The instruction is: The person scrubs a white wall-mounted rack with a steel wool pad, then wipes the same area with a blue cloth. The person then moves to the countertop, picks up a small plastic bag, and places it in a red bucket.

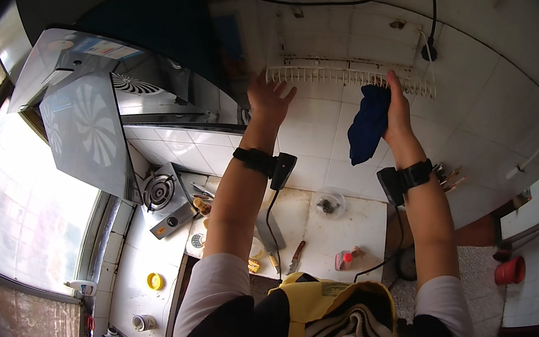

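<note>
Both arms reach up to a white wire rack (325,76) mounted on the tiled wall. At the rack's left end is my left hand (268,99), its fingers spread and nothing seen in it; whether it touches the wire cannot be told. My right hand (399,112) is raised near the rack's right part with a dark blue cloth (369,126) against its palm. The cloth hangs down below the wire, and the grip on it is partly hidden. Brown rust stains mark the wall just behind the rack.
A range hood (94,116) with an open panel juts out at left, above a gas stove (165,200). On the counter (344,227) lie a cleaver (271,234), a knife (297,256), a plastic tub (328,204) and a red-capped jar (343,260). A black plug (429,51) hangs at upper right.
</note>
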Demonstrator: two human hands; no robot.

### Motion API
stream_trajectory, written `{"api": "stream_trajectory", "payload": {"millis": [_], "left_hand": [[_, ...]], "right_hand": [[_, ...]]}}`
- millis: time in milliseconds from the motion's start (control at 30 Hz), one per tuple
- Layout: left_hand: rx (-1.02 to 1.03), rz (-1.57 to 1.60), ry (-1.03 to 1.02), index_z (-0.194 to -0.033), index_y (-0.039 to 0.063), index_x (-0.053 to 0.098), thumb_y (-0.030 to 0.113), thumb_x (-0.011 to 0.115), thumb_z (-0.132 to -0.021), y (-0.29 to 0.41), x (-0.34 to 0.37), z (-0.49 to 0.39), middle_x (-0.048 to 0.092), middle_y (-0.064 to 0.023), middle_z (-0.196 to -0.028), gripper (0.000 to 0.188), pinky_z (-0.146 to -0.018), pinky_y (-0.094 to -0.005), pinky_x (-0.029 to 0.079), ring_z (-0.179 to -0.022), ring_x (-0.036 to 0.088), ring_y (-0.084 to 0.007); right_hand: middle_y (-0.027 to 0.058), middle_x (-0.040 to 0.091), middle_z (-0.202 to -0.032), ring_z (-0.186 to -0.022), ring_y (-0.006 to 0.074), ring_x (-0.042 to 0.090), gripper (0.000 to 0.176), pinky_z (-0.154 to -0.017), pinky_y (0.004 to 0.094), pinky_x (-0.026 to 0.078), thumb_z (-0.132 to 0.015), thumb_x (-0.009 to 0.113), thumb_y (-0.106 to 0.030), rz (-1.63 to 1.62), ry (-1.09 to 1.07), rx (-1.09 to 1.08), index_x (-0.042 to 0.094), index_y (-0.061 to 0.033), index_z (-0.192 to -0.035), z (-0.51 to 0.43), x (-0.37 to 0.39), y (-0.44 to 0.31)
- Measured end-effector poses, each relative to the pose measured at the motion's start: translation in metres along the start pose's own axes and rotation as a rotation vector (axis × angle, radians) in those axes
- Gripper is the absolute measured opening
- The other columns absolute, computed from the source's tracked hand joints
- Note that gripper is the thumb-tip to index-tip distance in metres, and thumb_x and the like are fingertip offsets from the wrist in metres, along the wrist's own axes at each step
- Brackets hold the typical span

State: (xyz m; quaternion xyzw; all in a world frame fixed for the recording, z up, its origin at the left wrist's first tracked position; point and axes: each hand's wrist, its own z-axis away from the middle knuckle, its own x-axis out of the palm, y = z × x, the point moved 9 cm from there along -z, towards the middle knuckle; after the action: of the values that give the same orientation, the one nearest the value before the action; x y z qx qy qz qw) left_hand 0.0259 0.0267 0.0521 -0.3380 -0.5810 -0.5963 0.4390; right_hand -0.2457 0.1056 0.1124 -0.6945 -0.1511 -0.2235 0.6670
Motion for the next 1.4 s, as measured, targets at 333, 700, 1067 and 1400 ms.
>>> {"api": "stream_trajectory", "payload": {"millis": [333, 700, 1067, 1400], "left_hand": [[0.234, -0.415, -0.409, -0.136, 0.006, 0.048, 0.031, 0.043, -0.099, 0.03, 0.07, -0.009, 0.05, -0.0091, -0.134, 0.045, -0.107, -0.0396, 0.032, -0.128, 0.041, -0.0243], [0.404, -0.603, -0.451, -0.126, 0.005, 0.055, 0.03, 0.05, -0.098, 0.038, 0.075, 0.003, 0.056, -0.0079, -0.125, 0.037, -0.098, -0.0327, 0.04, -0.118, 0.05, -0.0211], [1.124, -1.434, -0.135, -0.114, 0.0, 0.056, 0.02, 0.059, -0.086, 0.081, 0.122, 0.043, 0.058, -0.0221, -0.115, 0.034, -0.087, -0.0437, 0.047, -0.105, 0.056, -0.0382], [0.79, -1.994, -0.104, -0.119, 0.0, 0.055, 0.021, 0.065, -0.085, 0.062, 0.196, -0.023, 0.056, -0.024, -0.12, 0.041, -0.087, -0.0484, 0.052, -0.109, 0.057, -0.0402]], "right_hand": [[0.0112, 0.061, -0.095, -0.081, 0.0193, 0.061, 0.071, -0.068, 0.0329, 0.053, -0.077, 0.067, -0.065, 0.061, -0.004, -0.05, 0.062, 0.0, -0.106, -0.005, 0.001, 0.004], [0.0188, 0.055, -0.125, -0.11, 0.027, 0.057, 0.092, -0.092, 0.038, 0.049, -0.077, 0.066, -0.066, 0.073, 0.053, 0.028, 0.047, 0.0048, -0.133, 0.004, 0.003, 0.004], [0.0199, 0.054, -0.129, -0.114, 0.0279, 0.055, 0.095, -0.097, 0.038, 0.046, -0.076, 0.066, -0.068, 0.093, 0.034, 0.045, 0.047, 0.0056, -0.133, 0.005, 0.003, 0.004], [0.01, 0.063, -0.095, -0.084, 0.019, 0.062, 0.069, -0.071, 0.0341, 0.053, -0.08, 0.067, -0.062, 0.129, 0.069, 0.028, 0.063, 0.0003, -0.108, -0.008, -0.019, 0.01]]}}
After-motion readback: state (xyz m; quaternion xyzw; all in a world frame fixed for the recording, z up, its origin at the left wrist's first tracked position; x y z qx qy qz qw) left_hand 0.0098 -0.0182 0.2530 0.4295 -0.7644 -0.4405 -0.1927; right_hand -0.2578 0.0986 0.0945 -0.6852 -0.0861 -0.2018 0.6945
